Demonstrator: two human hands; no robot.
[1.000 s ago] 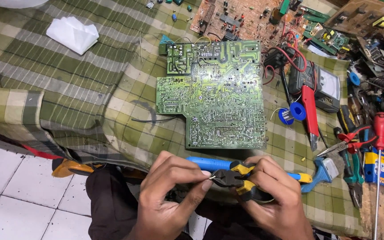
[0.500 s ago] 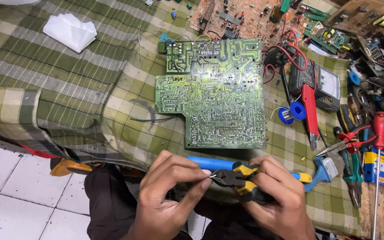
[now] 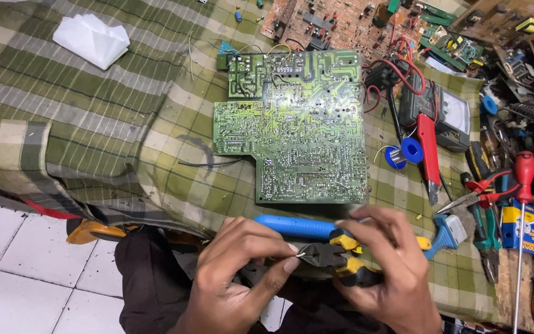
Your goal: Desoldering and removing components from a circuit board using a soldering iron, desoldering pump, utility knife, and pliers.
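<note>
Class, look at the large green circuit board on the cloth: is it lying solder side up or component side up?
Solder side up: the green circuit board shows traces and solder points, no mounted components.

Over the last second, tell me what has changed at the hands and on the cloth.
Almost nothing. The right hand still grips the yellow-handled cutters, and the left hand still pinches a small piece at their tip. Both hands stay over the lap, with barely any drift. The green circuit board, blue-handled tool and white tissue lie where they were.
</note>
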